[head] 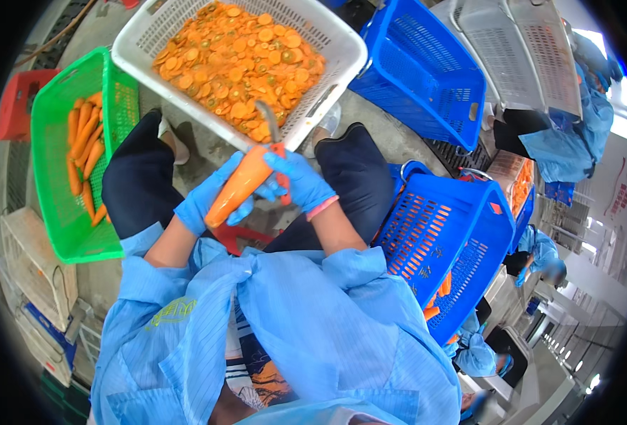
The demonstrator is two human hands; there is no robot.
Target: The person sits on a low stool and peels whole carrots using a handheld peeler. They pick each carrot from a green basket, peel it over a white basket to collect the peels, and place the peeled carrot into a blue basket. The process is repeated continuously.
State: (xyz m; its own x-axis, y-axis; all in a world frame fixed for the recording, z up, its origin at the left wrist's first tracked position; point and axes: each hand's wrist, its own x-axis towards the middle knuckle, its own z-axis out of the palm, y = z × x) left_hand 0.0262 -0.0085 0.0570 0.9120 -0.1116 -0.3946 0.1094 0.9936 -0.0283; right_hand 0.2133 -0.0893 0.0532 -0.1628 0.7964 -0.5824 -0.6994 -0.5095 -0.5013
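Observation:
My left hand point(212, 194), in a blue glove, is closed around a large orange carrot point(239, 186), its narrow end pointing down towards me. My right hand point(300, 178), also gloved in blue, grips a tool with a red handle point(283, 186) and a curved metal blade point(266, 117), at the carrot's thick end. Some fingers are hidden behind the carrot. Just beyond both hands stands a white plastic crate point(340, 85) holding many cut carrot tops and slices point(239, 61).
On the left, a green plastic crate point(53, 212) holds whole carrots point(86, 138), with a red container point(18, 106) behind it. A blue crate point(425, 234) with carrots stands at my right, another blue crate point(425, 79) farther up. Several people in blue work clothes are at the right.

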